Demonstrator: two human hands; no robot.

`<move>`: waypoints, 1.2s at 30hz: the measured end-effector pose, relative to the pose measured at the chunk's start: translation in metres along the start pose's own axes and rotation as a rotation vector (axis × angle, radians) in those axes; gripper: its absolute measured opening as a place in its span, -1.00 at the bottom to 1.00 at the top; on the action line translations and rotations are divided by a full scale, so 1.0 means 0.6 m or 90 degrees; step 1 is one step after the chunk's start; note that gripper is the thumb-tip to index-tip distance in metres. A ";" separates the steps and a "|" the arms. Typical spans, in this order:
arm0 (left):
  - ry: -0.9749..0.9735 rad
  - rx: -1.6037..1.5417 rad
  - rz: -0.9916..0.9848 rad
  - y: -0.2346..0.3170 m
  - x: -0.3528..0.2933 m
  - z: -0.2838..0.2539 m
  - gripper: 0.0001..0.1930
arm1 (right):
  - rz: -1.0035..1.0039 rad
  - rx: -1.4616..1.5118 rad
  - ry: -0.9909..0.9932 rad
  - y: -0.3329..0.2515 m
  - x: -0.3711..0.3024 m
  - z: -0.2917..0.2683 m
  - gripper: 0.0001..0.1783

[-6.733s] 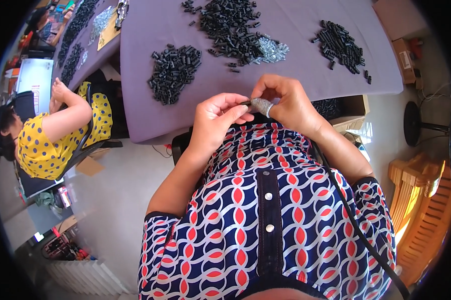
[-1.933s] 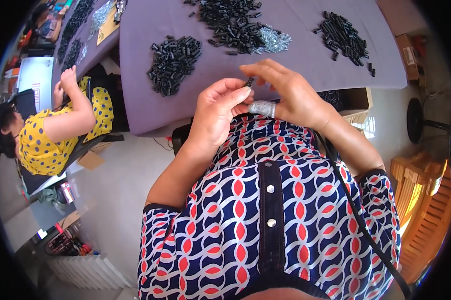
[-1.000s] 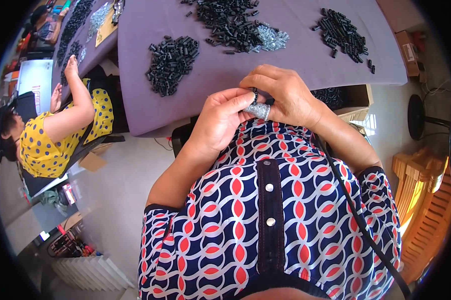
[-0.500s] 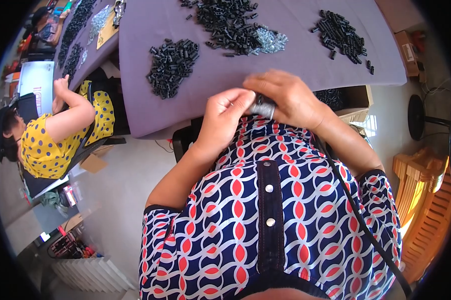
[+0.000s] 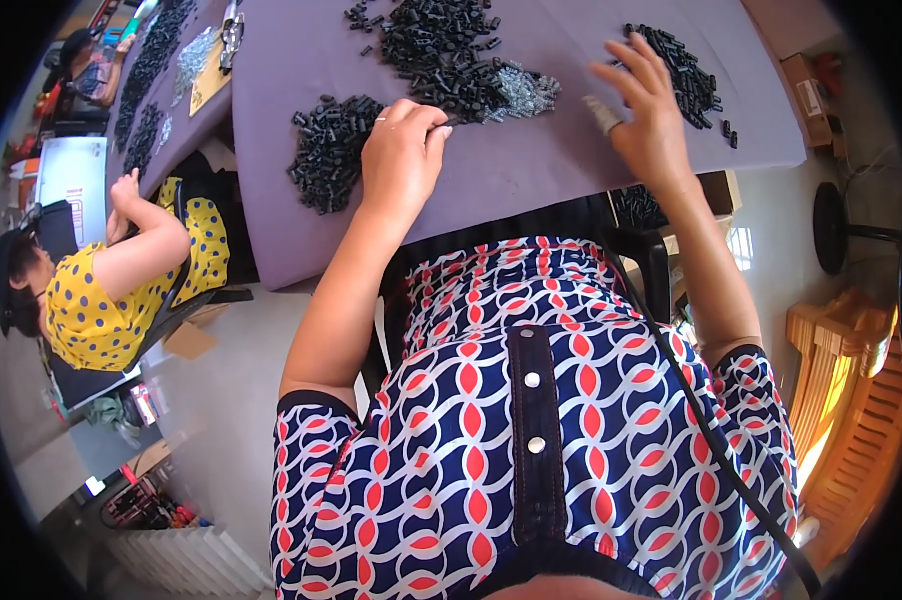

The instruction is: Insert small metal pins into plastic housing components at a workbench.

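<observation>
My left hand [image 5: 403, 160] is at the near edge of the middle heap of small black cylindrical parts [image 5: 436, 55]. Its thumb and fingers are pinched together; a dark bit shows at the tips, too small to make out. Beside that hand lies the left heap of black parts [image 5: 326, 165]. My right hand [image 5: 656, 130] hovers open by the right heap of black parts [image 5: 686, 75], fingers spread and somewhat blurred. Grey wrapping [image 5: 603, 115] covers its thumb. Small clear or silvery pieces [image 5: 526, 92] lie against the right side of the middle heap.
A mauve cloth covers the table [image 5: 531, 160]. Below its near right edge stands a cardboard box [image 5: 719, 190] with more black parts. A co-worker in a yellow dotted top [image 5: 96, 290] sits at the left table. A dark cable [image 5: 711, 410] runs down my front.
My hands were together near the table's front edge, working at something small. They have parted: the left moved forward to the middle heap, the right forward and right, opening its fingers.
</observation>
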State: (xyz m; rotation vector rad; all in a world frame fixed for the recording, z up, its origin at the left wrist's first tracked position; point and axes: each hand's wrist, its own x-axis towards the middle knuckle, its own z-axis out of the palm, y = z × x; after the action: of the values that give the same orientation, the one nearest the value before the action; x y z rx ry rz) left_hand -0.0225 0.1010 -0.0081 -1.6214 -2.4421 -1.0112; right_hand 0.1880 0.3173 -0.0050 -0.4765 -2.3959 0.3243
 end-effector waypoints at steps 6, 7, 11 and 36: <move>-0.007 -0.131 -0.126 0.027 -0.041 -0.018 -0.91 | -0.160 0.042 -0.148 -0.096 0.016 0.034 -0.47; -0.012 -0.203 -0.177 0.026 -0.048 -0.022 -0.90 | -0.165 0.044 -0.149 -0.098 0.013 0.041 -0.47; -0.011 -0.450 -0.299 0.030 -0.072 -0.033 -0.88 | -0.153 0.043 -0.186 -0.104 0.002 0.034 -0.44; 0.006 -0.423 -0.274 0.038 -0.096 -0.028 -0.90 | -0.075 0.044 -0.131 -0.116 0.001 0.064 -0.67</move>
State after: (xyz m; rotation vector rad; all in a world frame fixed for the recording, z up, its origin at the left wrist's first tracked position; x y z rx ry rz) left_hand 0.0173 0.0511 -0.0053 -1.1808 -2.6753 -2.0571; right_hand 0.1448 0.2504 -0.0089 -0.2811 -2.5895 0.4193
